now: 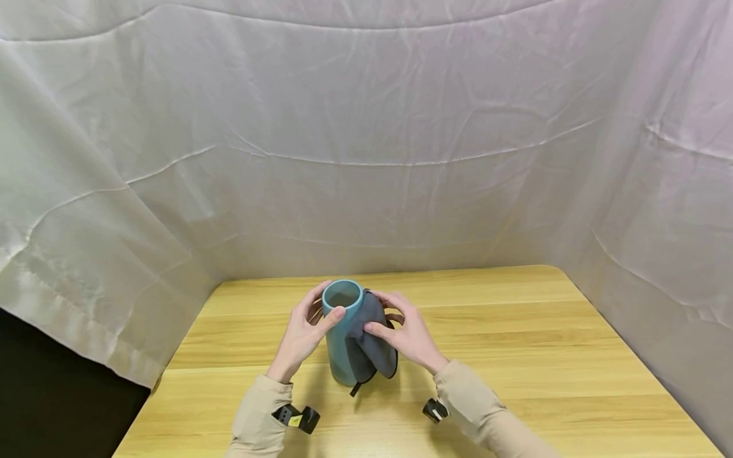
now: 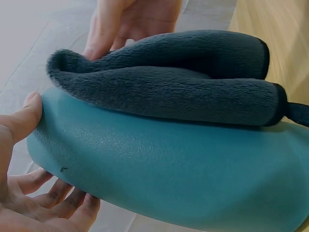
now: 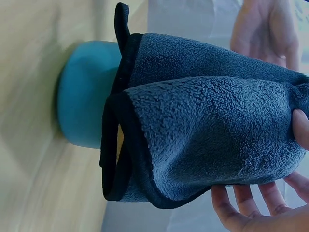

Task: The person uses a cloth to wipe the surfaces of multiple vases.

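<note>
A tall teal vase (image 1: 339, 356), round and open at the top, stands on the wooden table. My left hand (image 1: 305, 327) grips it near the rim, thumb on the near side and fingers round the far left side. A dark grey plush cloth (image 3: 193, 130) with black edging and a small hanging loop (image 3: 122, 21) is bunched in my right hand (image 1: 409, 331). Thumb and fingers pinch the cloth's upper part, and its folds hang down against the vase's right side. In the left wrist view the cloth (image 2: 159, 92) lies along the teal wall (image 2: 159, 159).
The wooden table (image 1: 544, 356) stretches out on both sides of the vase. Pale grey curtains (image 1: 401, 210) hang behind it and at the sides. A black area (image 1: 51, 388) shows beyond the table at lower left. Each wrist wears a small black camera (image 1: 309, 420).
</note>
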A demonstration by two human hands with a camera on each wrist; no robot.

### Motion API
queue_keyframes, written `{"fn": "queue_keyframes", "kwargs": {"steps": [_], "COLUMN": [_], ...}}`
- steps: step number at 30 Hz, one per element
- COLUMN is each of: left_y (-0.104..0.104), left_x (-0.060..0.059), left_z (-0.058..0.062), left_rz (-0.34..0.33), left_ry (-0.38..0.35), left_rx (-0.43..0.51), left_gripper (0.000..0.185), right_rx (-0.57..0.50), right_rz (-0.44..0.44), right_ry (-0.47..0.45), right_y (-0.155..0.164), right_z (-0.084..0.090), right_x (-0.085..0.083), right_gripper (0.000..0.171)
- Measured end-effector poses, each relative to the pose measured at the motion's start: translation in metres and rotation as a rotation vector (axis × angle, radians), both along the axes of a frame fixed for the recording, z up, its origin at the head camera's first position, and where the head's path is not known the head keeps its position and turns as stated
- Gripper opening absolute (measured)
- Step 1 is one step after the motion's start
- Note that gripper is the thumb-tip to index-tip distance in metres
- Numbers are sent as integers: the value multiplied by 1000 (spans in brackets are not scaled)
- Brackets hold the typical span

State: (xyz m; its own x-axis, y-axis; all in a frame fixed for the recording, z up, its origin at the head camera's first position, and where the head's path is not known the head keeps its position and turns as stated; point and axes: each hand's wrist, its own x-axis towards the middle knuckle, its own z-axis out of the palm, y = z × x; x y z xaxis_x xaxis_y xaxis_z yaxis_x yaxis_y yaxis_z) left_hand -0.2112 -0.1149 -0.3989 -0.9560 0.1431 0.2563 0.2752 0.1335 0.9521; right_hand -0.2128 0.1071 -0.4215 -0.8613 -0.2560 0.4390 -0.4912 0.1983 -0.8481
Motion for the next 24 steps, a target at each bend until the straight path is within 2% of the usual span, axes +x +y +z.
{"fn": "queue_keyframes", "kwargs": {"steps": [8, 24], "left_y": [1, 0], "left_x": [0, -1], "left_z": [0, 1], "left_rz": [-2, 8], "left_ry": [2, -11], "left_rx": [-3, -15], "left_gripper": [63, 64], "right_rx": [-8, 17], "right_rz": [-4, -11], "right_ry": [-3, -112], "right_y": [0, 3], "right_z": [2, -32], "right_x": [2, 3], "right_gripper": [55, 57]}}
